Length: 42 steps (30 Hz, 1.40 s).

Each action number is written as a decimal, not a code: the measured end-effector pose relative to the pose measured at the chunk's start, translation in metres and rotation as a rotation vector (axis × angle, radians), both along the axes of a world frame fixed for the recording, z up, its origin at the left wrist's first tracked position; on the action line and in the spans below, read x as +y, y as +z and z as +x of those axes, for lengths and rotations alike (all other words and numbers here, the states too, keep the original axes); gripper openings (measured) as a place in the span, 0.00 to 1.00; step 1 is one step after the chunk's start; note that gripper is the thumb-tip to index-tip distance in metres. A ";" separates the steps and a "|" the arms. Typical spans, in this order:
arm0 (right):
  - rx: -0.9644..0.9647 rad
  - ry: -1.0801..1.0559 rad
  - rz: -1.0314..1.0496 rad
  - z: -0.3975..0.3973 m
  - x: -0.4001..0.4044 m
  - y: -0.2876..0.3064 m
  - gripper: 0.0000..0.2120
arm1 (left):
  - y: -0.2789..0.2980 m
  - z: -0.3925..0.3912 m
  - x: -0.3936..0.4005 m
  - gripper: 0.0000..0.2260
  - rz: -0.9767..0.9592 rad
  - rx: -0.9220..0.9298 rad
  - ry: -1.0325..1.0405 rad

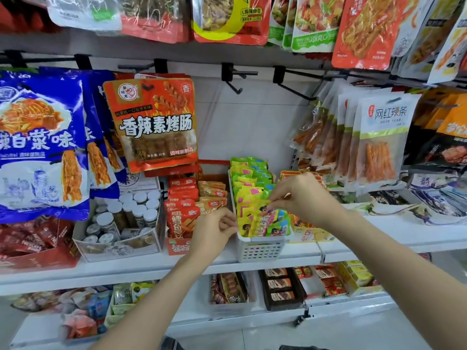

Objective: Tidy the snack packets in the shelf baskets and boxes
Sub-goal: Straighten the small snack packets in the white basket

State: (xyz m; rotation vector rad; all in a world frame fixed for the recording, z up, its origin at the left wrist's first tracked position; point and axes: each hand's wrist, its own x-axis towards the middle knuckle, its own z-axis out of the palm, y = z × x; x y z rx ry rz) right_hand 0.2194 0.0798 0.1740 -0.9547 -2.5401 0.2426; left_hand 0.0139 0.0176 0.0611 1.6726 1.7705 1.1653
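Yellow-green packets [265, 222] pinched between right fingers [274, 199], in white basket [260, 251].

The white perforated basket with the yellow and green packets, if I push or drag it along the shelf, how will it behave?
The white basket looks like thin plastic holding small packets, so it is probably light and should slide easily on the smooth shelf. It is long, narrow and packed full, so a sideways shove may skew it. The upright packets may flop forward if jerked.

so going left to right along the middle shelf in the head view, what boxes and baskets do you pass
box of white-capped jars → red box of orange packets → white perforated basket of yellow-green packets, with the left hand and right hand at its packets.
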 end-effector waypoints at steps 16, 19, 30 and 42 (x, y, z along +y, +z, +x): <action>0.066 -0.193 -0.004 -0.013 -0.002 -0.072 0.12 | 0.006 -0.002 0.025 0.03 0.042 -0.109 -0.065; 0.334 -0.228 -0.150 -0.006 0.002 -0.073 0.14 | 0.016 -0.005 0.036 0.02 0.073 -0.123 -0.119; 0.716 -0.230 -0.414 -0.017 0.030 -0.038 0.13 | 0.077 0.003 0.057 0.04 0.119 -0.214 -0.184; 1.092 -0.489 -0.536 -0.003 0.046 0.034 0.13 | 0.070 0.015 0.021 0.04 -0.179 -0.643 -0.218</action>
